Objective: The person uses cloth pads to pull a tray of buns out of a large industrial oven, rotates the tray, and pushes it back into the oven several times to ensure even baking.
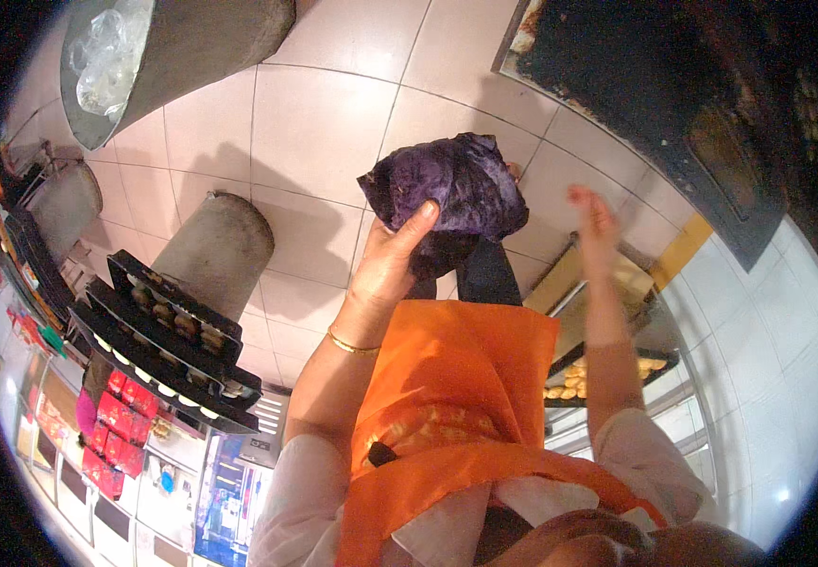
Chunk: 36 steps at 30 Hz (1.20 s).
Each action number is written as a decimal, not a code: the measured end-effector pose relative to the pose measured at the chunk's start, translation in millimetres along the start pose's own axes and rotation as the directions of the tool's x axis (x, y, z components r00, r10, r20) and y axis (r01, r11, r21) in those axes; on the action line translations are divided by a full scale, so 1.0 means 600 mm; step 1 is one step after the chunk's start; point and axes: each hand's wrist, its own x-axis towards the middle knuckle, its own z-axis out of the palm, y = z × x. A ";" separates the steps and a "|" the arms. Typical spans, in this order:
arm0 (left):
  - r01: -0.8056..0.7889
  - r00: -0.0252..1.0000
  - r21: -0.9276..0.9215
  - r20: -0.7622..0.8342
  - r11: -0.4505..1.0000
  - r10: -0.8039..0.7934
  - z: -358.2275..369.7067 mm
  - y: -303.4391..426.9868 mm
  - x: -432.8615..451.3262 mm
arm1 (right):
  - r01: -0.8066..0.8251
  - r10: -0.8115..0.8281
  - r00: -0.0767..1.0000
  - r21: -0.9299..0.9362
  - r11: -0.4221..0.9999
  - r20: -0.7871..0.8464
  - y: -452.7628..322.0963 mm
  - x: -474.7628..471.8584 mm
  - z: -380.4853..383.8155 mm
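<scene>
A folded, stained dark-purple cloth (444,181) is gripped in my left hand (394,255). The thumb lies on top of the cloth, and most of the fingers are hidden beneath it. A thin bracelet (352,344) circles my left wrist. To the right, my right hand (596,223) is raised apart from the cloth and blurred; its fingers look partly curled, with nothing seen in them. Below my hands, an orange apron (462,354) covers my front.
On the left, black baking trays (175,354) hold pale round pieces, near a grey drum-like container (221,241). Red packages (122,425) lie beyond. Another grey container (203,49) holds clear plastic. A blackened metal surface (635,92) fills the upper right. Golden pastries (575,379) sit beside my right arm.
</scene>
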 end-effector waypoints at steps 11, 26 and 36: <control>-0.103 0.991 0.186 0.108 0.977 0.084 0.008 0.059 -0.120 | 0.074 -0.130 0.924 0.164 0.984 0.360 -0.311 -0.087 0.091; 0.102 0.990 -0.002 0.093 0.995 -0.102 0.033 0.105 -0.124 | 0.267 -0.067 0.837 0.299 0.916 -0.543 -0.428 0.052 -0.176; 0.078 0.992 -0.342 -0.067 0.936 -0.107 -0.030 0.053 -0.095 | -0.380 -0.316 0.712 -0.722 0.578 -0.627 -0.410 0.409 -0.375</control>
